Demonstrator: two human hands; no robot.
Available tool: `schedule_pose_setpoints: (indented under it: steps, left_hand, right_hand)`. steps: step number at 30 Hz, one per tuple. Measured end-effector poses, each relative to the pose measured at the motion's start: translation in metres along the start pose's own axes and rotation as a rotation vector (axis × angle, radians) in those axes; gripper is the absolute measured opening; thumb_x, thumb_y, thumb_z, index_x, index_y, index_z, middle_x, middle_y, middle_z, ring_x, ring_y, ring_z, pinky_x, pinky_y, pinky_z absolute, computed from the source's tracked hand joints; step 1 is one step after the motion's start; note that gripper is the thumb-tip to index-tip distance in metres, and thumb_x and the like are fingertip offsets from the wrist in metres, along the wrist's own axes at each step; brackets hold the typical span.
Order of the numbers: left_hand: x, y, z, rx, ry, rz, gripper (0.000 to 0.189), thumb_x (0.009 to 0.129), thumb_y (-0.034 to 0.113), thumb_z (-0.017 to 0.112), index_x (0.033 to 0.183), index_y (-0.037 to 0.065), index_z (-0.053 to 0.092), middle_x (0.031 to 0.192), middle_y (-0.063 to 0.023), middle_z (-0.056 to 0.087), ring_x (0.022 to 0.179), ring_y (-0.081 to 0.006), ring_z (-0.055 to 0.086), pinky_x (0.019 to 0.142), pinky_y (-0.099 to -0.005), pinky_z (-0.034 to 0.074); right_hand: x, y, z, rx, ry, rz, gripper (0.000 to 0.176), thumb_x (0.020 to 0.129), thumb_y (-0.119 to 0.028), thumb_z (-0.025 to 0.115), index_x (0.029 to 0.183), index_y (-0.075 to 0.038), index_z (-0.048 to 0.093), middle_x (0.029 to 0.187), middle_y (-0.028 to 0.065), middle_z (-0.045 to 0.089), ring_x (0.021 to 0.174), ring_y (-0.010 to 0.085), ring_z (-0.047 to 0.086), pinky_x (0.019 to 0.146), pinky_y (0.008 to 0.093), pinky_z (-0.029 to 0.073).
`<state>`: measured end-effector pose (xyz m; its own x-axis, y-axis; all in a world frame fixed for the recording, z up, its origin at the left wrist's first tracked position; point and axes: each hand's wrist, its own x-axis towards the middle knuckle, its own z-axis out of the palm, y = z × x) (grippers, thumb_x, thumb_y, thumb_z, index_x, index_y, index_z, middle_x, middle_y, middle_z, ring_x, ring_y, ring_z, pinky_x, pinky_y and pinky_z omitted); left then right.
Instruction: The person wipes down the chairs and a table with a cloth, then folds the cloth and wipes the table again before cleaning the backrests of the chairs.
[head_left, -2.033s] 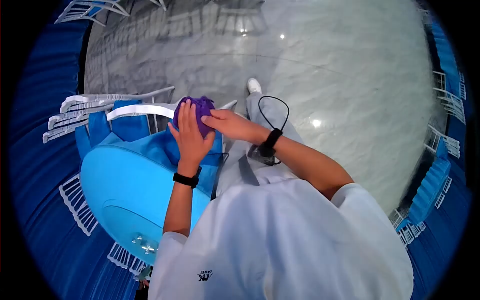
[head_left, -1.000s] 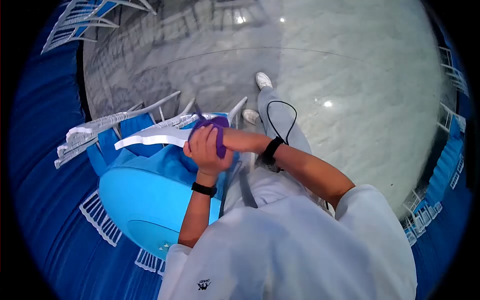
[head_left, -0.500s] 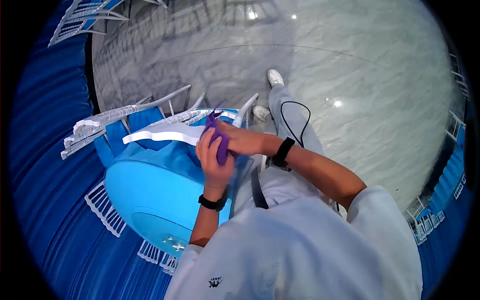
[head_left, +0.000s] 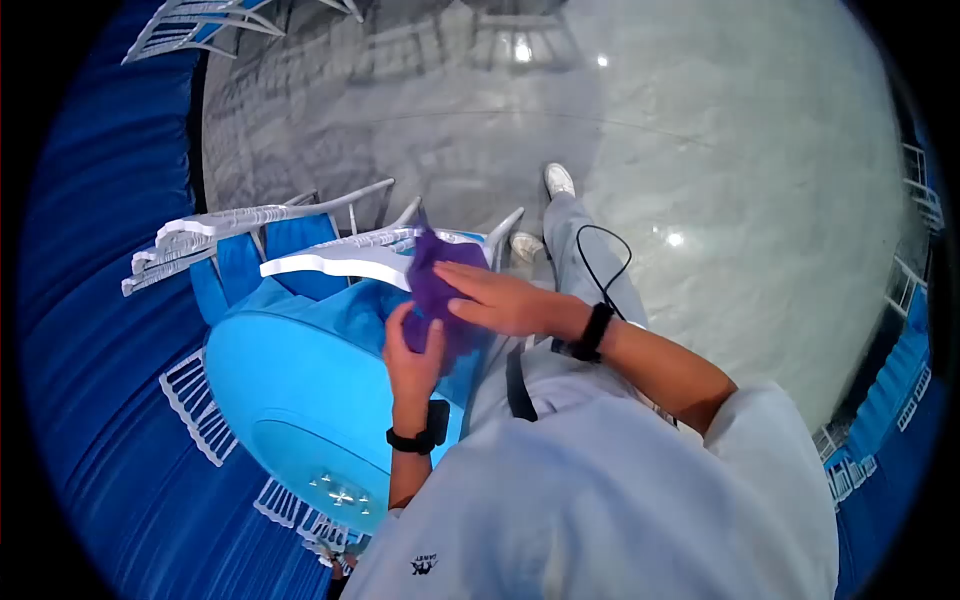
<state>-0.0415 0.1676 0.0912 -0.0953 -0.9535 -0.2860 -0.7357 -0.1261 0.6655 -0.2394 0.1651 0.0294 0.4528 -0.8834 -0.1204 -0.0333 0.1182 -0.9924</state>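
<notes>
A purple cloth (head_left: 432,287) is spread out between my hands, above the near edge of a round table draped in light blue. My left hand (head_left: 412,362) has its lower part between thumb and fingers. From the right, my right hand (head_left: 508,302) lies across the cloth with fingers stretched out and thumb apart. The cloth's underside is hidden. Right beside it, the white wavy piece (head_left: 335,264) of a chair back runs up to the cloth and partly disappears behind it.
White chairs with blue seats (head_left: 215,232) stand around the light blue table (head_left: 310,385), which carries small clear glassware (head_left: 342,492). Dark blue drapes (head_left: 110,330) hang at the left. More chairs line the far right. A black cord (head_left: 628,252) loops by my leg.
The cloth was bunched in both hands and is now opened out wider. My right hand's fingers have straightened over it, and my left hand has shifted slightly lower and left.
</notes>
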Motion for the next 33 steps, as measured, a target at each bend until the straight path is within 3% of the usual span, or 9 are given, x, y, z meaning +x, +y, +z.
schedule_pose_setpoints:
  steps: [2,7,9,11,13,18,25,27,33]
  left_hand:
    - [-0.008,0.002,0.007,-0.034,-0.037,-0.014,0.046,0.079,0.015,0.075,0.119,0.004,0.055,0.111,-0.0133,0.062,0.099,-0.0251,0.06,0.087,-0.0353,0.048]
    - [-0.008,-0.004,-0.002,-0.102,0.129,0.077,0.038,0.08,0.012,0.074,0.113,0.004,0.056,0.104,-0.0085,0.06,0.093,-0.0203,0.058,0.084,-0.0316,0.047]
    - [-0.006,-0.016,-0.013,-0.387,0.19,-0.15,0.031,0.082,0.009,0.072,0.109,0.005,0.057,0.105,-0.0061,0.059,0.093,-0.0171,0.057,0.083,-0.0288,0.047]
    - [-0.001,-0.019,-0.017,-0.544,0.215,-0.102,0.029,0.084,0.007,0.069,0.109,0.006,0.055,0.105,-0.0041,0.057,0.093,-0.0139,0.056,0.082,-0.027,0.046]
    - [0.003,-0.013,-0.02,-0.986,0.013,-0.221,0.032,0.087,0.005,0.066,0.115,0.007,0.053,0.106,-0.004,0.056,0.094,-0.0128,0.055,0.082,-0.027,0.047]
    - [-0.006,-0.019,-0.011,-1.144,-0.149,-0.164,0.057,0.085,0.001,0.067,0.135,0.009,0.042,0.118,-0.0096,0.056,0.104,-0.0164,0.057,0.088,-0.0295,0.049]
    - [0.005,-0.061,-0.036,-0.936,-0.563,-0.308,0.069,0.08,0.001,0.073,0.139,0.001,0.038,0.108,-0.0114,0.064,0.095,-0.018,0.063,0.083,-0.0299,0.052]
    - [-0.001,-0.037,-0.047,-0.575,-0.583,-0.369,0.069,0.078,0.001,0.075,0.138,0.0,0.04,0.109,-0.0105,0.064,0.09,-0.0161,0.063,0.076,-0.0286,0.052]
    - [0.005,-0.093,-0.036,-0.628,-0.611,-0.392,0.028,0.083,0.009,0.071,0.108,-0.002,0.063,0.09,-0.0018,0.066,0.081,-0.0109,0.061,0.072,-0.027,0.051]
  right_hand:
    - [-0.006,-0.019,-0.009,0.037,0.03,-0.006,0.057,0.096,-0.033,0.048,0.136,0.006,0.04,0.141,0.0254,0.041,0.132,0.0379,0.04,0.11,0.0386,0.033]
    - [0.055,-0.042,-0.005,-0.157,-0.133,-0.071,0.062,0.093,-0.035,0.052,0.133,0.01,0.038,0.141,0.0276,0.041,0.129,0.0394,0.043,0.108,0.0399,0.035]
    - [0.083,-0.027,0.021,-0.437,-0.018,-0.235,0.066,0.092,-0.034,0.054,0.138,0.009,0.034,0.144,0.0278,0.037,0.13,0.0401,0.042,0.109,0.0401,0.035]
    - [0.084,-0.035,0.021,-0.359,0.014,-0.18,0.066,0.093,-0.036,0.051,0.141,0.006,0.033,0.144,0.0276,0.037,0.131,0.04,0.042,0.109,0.0409,0.035]
    - [0.081,-0.041,0.016,-0.295,0.048,-0.136,0.066,0.095,-0.037,0.049,0.143,0.004,0.031,0.144,0.0273,0.038,0.131,0.04,0.041,0.109,0.0417,0.034]
    - [0.029,-0.008,-0.004,-0.297,0.013,0.011,0.066,0.093,-0.038,0.053,0.14,0.005,0.035,0.137,0.0296,0.045,0.123,0.0411,0.049,0.103,0.0412,0.04]
    - [0.028,-0.038,-0.004,-0.435,0.041,0.126,0.053,0.094,-0.033,0.051,0.132,0.003,0.044,0.115,0.0289,0.06,0.105,0.0436,0.059,0.091,0.0467,0.047]
    - [0.051,-0.046,0.002,-0.41,0.014,0.098,0.048,0.093,-0.03,0.052,0.129,0.002,0.046,0.112,0.029,0.061,0.102,0.0446,0.059,0.087,0.0485,0.047]
    - [0.09,-0.019,0.012,-0.435,0.069,-0.024,0.05,0.091,-0.03,0.053,0.132,-0.002,0.048,0.109,0.0281,0.062,0.097,0.0444,0.06,0.085,0.0487,0.048]
